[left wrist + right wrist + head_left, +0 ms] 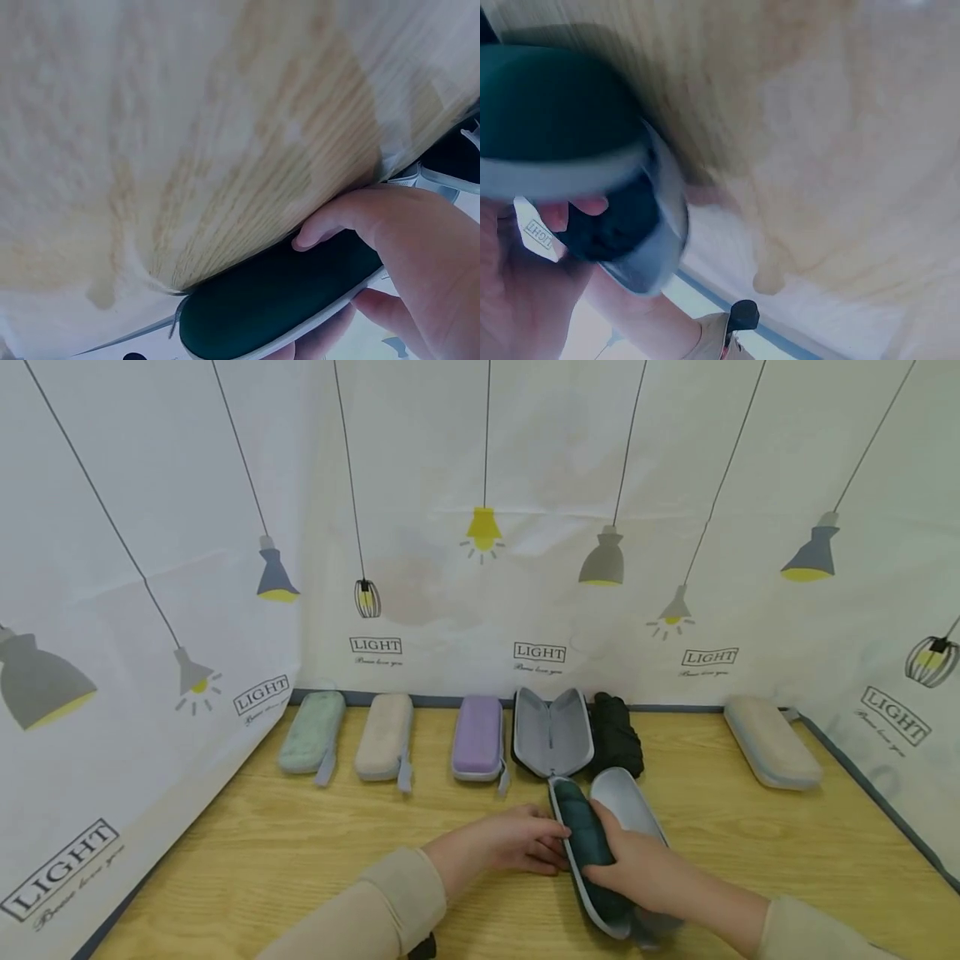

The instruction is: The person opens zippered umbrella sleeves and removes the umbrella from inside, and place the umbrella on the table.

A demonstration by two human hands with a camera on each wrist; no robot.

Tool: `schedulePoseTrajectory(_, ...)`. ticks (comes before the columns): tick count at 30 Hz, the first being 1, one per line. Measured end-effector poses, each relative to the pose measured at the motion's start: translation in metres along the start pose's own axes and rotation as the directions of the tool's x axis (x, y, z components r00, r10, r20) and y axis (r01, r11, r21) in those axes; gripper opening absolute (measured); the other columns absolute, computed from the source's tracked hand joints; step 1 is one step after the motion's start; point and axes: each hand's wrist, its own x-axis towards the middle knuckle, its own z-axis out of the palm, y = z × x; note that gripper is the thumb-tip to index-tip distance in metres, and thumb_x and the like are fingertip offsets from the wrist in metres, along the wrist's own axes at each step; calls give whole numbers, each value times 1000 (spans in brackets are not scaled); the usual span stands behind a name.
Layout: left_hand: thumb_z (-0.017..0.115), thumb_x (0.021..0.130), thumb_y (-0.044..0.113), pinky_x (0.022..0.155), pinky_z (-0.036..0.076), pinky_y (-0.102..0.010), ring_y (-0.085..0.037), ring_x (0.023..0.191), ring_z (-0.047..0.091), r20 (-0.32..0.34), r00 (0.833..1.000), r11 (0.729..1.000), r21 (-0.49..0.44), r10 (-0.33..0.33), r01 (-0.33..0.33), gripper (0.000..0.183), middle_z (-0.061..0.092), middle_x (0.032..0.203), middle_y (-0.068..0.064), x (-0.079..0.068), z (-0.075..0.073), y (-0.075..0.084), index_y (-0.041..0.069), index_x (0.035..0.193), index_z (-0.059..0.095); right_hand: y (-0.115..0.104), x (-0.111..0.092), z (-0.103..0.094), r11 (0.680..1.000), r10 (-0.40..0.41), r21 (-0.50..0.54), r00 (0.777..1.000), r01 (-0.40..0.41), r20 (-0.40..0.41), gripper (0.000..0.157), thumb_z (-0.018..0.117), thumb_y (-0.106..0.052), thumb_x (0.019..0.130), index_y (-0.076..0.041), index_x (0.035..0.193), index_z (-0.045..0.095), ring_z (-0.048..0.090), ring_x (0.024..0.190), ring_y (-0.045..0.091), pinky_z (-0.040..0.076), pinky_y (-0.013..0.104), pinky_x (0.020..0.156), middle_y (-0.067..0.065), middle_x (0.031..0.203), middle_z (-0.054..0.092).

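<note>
A dark green folded umbrella (585,822) lies inside an unzipped case (603,922) with pale grey lining. Its lid (626,802) is spread out to the right. From above, my right hand (652,864) grips the umbrella, thumb and fingers on either side of it. My left hand (517,839) pinches the case's left edge. The left wrist view shows the dark green outer shell (277,292) between the digits of the left hand (420,255). In the right wrist view, fingertips (589,205) rest on the umbrella (619,225), and the shell partly hides the right hand.
Just behind stand another open grey-lined case (551,731) and a black folded umbrella (617,735). Closed cases line the table's back edge: green (312,731), beige (384,735), purple (477,735), and another beige one (776,743) at right. A lamp-print cloth (450,460) forms the backdrop.
</note>
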Motion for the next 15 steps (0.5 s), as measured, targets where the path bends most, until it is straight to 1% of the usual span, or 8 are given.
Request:
schedulePoseTrajectory(3, 58, 85, 16, 75, 50, -39, -23, 76, 61, -16, 1000, 1000, 6, -5, 5, 27, 59, 83, -12, 0, -1, 0, -1, 104, 49, 3, -4, -1, 994, 0, 107, 999, -4, 39, 88, 61, -39, 82, -16, 144, 4, 50, 48, 19, 44, 36, 47, 9, 85, 55)
schedulePoseTrajectory(4, 58, 85, 16, 74, 50, -39, -23, 76, 61, -19, 1000, 1000, 5, -6, 6, 27, 60, 82, -12, 0, -1, 0, -2, 103, 51, 4, -5, -1, 990, 0, 140, 999, -8, 53, 87, 60, -38, 83, -17, 145, 2, 48, 45, 20, 43, 35, 45, 9, 79, 53)
schedulePoseTrajectory(6, 58, 85, 17, 74, 50, -39, -23, 76, 61, -24, 1000, 1000, 7, -5, 5, 26, 60, 82, -12, 0, -1, 0, -1, 102, 51, 7, -9, -3, 981, -5, 195, 998, -9, 69, 86, 58, -36, 85, -19, 144, -2, 45, 39, 19, 43, 36, 42, 8, 71, 52)
schedulePoseTrajectory(7, 59, 85, 17, 73, 50, -39, -22, 76, 61, -25, 1000, 1000, 9, 0, 0, 26, 60, 82, -12, 0, -1, 0, -1, 101, 51, 9, -10, -3, 976, -17, 217, 998, 2, 67, 86, 58, -36, 85, -18, 144, -3, 45, 39, 19, 43, 36, 42, 8, 68, 51)
schedulePoseTrajectory(11, 59, 84, 17, 71, 51, -38, -23, 74, 62, -32, 999, 1000, 12, 28, -28, 24, 60, 81, -12, 0, 1, -1, 0, 99, 51, 15, -17, -8, 957, -89, 279, 996, 77, 30, 85, 55, -32, 88, -16, 143, -9, 40, 35, 16, 44, 36, 43, 8, 55, 48)
schedulePoseTrajectory(13, 60, 83, 15, 71, 51, -39, -23, 73, 62, -38, 999, 999, 10, 39, -39, 24, 60, 80, -13, -1, 2, -2, -1, 98, 50, 16, -21, -12, 937, -112, 333, 994, 103, 6, 84, 54, -30, 89, -19, 143, -10, 38, 36, 16, 43, 37, 42, 18, 71, 53)
schedulePoseTrajectory(14, 60, 83, 15, 71, 51, -39, -24, 73, 62, -43, 998, 999, 8, 41, -41, 25, 60, 80, -13, -1, 3, -2, 0, 99, 49, 17, -24, -15, 932, -120, 343, 993, 116, -11, 84, 54, -30, 89, -21, 142, -10, 37, 36, 16, 43, 38, 42, 23, 80, 54)
schedulePoseTrajectory(15, 60, 83, 15, 71, 51, -39, -24, 73, 62, -48, 998, 999, 6, 41, -41, 25, 60, 80, -13, -1, 3, -2, 0, 99, 48, 18, -27, -18, 923, -115, 366, 993, 115, -22, 84, 54, -30, 89, -24, 142, -10, 39, 37, 17, 44, 38, 42, 29, 93, 51)
